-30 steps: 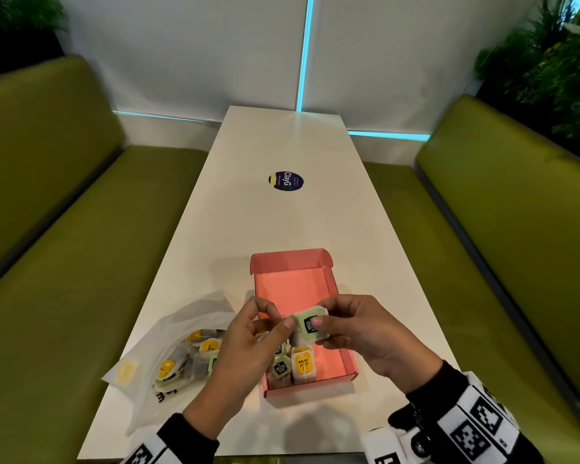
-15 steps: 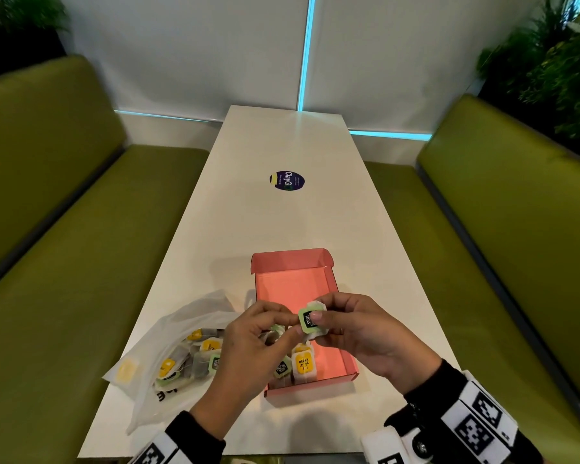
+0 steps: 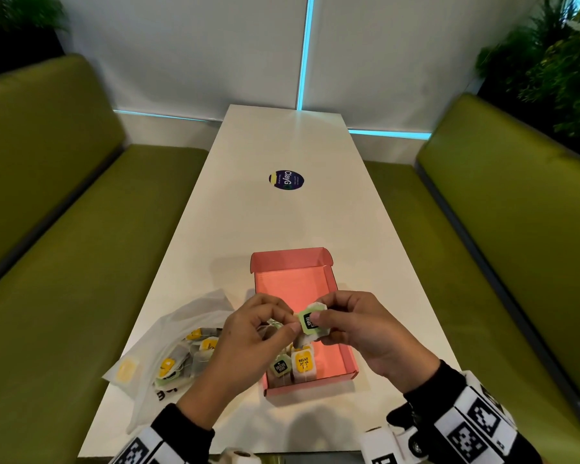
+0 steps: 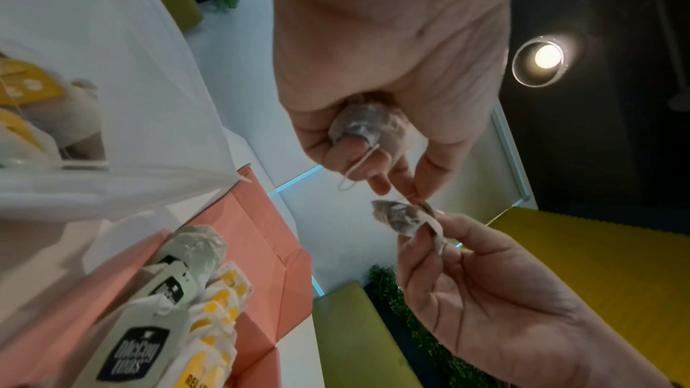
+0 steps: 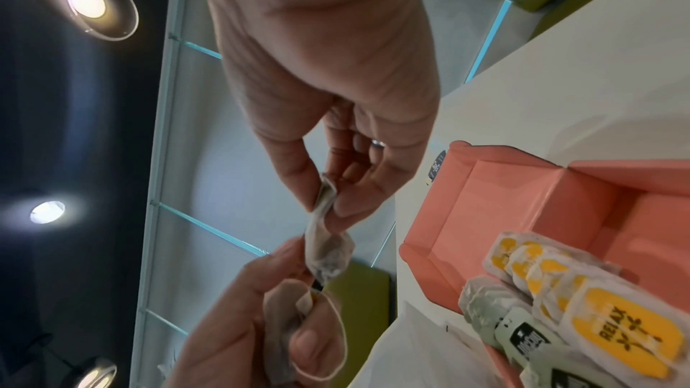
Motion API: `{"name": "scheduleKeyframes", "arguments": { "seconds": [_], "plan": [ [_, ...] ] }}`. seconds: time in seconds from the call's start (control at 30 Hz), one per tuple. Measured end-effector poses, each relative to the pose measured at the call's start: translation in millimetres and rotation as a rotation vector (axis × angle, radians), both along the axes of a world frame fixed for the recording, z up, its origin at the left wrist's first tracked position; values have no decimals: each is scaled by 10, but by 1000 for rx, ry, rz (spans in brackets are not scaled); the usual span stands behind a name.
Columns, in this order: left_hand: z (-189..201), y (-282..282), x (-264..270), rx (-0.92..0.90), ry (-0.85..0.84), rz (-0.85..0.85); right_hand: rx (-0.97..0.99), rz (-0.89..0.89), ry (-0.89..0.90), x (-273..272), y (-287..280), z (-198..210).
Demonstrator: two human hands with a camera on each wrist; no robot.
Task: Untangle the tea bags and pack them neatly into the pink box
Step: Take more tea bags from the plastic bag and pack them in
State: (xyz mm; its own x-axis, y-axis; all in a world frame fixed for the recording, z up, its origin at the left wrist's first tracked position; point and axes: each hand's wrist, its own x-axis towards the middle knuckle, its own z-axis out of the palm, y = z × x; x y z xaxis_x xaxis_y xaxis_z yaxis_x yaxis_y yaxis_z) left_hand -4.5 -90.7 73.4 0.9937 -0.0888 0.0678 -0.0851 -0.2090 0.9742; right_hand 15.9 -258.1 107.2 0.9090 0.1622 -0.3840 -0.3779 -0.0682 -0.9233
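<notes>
Both hands above the pink box (image 3: 295,286): right hand (image 3: 365,333) pinches green-tagged tea bag (image 3: 310,321) w/ thumb + fingers, left hand (image 3: 252,339) curled round another tea bag (image 4: 367,126), string looped out.

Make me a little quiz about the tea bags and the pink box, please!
1. True or false: the pink box has its lid shut.
2. Which hand pinches the tea bag with the green tag? A) left hand B) right hand
3. Fill in: the loose tea bags wait in a clear ___ on the table.

Key:
1. False; it is open, with packed tea bags at its near end.
2. B, the right hand; the left hand holds another tea bag.
3. Plastic bag.
</notes>
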Motion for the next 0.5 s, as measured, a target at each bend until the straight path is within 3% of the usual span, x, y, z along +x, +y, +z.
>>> {"name": "scheduleKeyframes", "arguments": {
  "seconds": [0.3,0.5],
  "plan": [
    [-22,-61,-38,19,7,43,-233,16,-117,-33,22,-20],
    [-94,-50,-32,216,-75,79,-504,35,-314,-90,90,-105]
  ]
}}
